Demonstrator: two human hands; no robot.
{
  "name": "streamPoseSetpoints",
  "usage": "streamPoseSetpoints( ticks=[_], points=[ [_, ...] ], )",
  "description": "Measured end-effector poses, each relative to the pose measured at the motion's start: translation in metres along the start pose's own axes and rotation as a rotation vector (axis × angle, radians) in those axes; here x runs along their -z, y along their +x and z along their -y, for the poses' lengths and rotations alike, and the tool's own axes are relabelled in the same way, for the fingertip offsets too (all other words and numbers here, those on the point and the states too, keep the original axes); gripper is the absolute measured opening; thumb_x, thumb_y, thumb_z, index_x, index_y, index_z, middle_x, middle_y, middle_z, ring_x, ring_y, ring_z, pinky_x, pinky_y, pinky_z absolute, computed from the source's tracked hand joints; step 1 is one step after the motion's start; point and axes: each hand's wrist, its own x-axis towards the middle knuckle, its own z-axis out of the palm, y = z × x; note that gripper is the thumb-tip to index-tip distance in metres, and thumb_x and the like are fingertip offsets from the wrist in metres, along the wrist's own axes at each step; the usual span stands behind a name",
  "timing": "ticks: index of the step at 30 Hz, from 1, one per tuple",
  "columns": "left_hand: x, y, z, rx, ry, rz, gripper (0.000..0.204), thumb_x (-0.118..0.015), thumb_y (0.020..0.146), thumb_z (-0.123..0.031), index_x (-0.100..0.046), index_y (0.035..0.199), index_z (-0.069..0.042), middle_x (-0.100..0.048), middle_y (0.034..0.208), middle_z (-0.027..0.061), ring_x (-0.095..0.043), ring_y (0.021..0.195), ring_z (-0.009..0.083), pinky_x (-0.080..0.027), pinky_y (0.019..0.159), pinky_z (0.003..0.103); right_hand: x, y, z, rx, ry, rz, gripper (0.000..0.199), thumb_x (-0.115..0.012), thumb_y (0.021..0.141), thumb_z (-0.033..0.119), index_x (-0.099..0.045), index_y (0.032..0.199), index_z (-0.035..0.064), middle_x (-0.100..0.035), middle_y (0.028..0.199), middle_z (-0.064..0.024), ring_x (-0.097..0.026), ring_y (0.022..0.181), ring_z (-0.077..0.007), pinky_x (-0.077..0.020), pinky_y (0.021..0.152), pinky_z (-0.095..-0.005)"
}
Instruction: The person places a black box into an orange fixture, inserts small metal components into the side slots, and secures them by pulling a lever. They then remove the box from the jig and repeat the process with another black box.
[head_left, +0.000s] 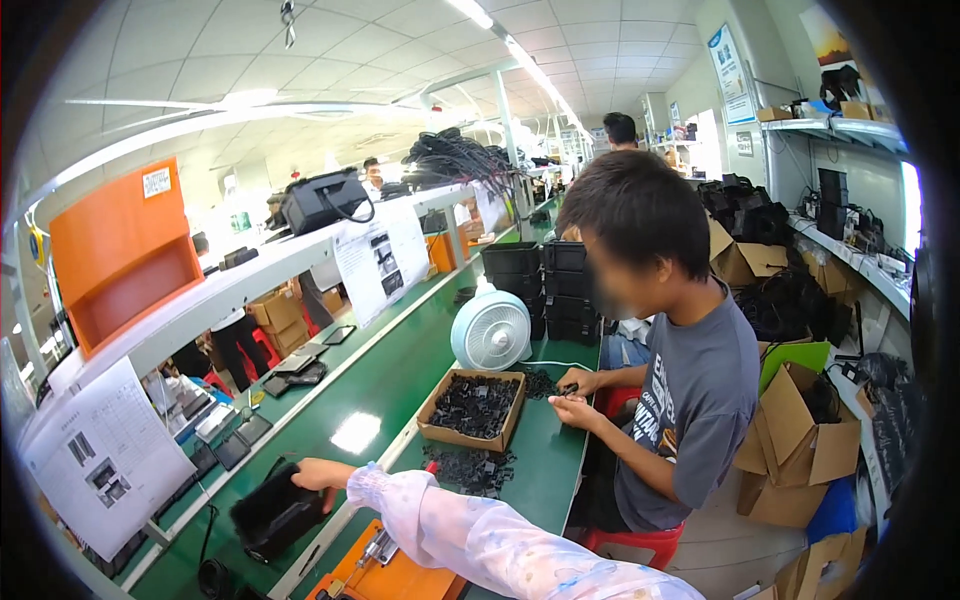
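My right hand point(322, 478) comes in from the lower right in a pale patterned sleeve. Its fingers are closed over the upper right end of a black, box-shaped case point(275, 518), which lies tilted on the green bench at the left. What the case holds, if anything, cannot be made out. Close to my forearm, an orange board point(400, 578) carries a metal clamp point(378, 548). A loose heap of small black plastic parts point(475, 470) lies just beyond my sleeve. My left hand does not show.
A cardboard box point(511, 418) of small black parts stands before a white fan point(490, 330). At the right, a seated co-worker handles a small dark part with both hands point(580, 400). Black crates point(570, 285) stack behind. An orange bin point(120, 300) sits on the shelf rail.
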Motion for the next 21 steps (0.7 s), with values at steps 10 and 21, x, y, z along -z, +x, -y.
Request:
streamPoseSetpoints(
  ticks=[10, 21],
  points=[
    [-0.002, -0.007, -0.051, 0.232, 0.017, 0.313, 0.052, -0.045, 0.106, -0.046, -0.061, 0.132, -0.004, -0.066, 0.124, 0.0241, -0.062, 0.119, 0.0400, -0.049, 0.098, 0.043, -0.007, -0.004, -0.046, -0.032, -0.592, 0.189, 0.043, -0.072, 0.085, 0.031, -0.072, 0.111, -0.0037, -0.072, 0.111, -0.0219, -0.071, 0.102, -0.0366, -0.0569, 0.086, -0.0466],
    [-0.011, -0.003, -0.021, 0.051, 0.045, 0.154, 0.062, -0.044, 0.103, -0.055, -0.066, 0.120, 0.000, -0.068, 0.116, 0.0243, -0.063, 0.109, 0.0432, -0.049, 0.094, 0.050, -0.029, -0.006, -0.048, 0.108, -0.450, 0.356, 0.054, -0.070, 0.093, 0.044, -0.070, 0.081, -0.0087, -0.071, 0.073, -0.0189, -0.072, 0.059, -0.0277, -0.0570, 0.053, -0.0426]
  ],
)
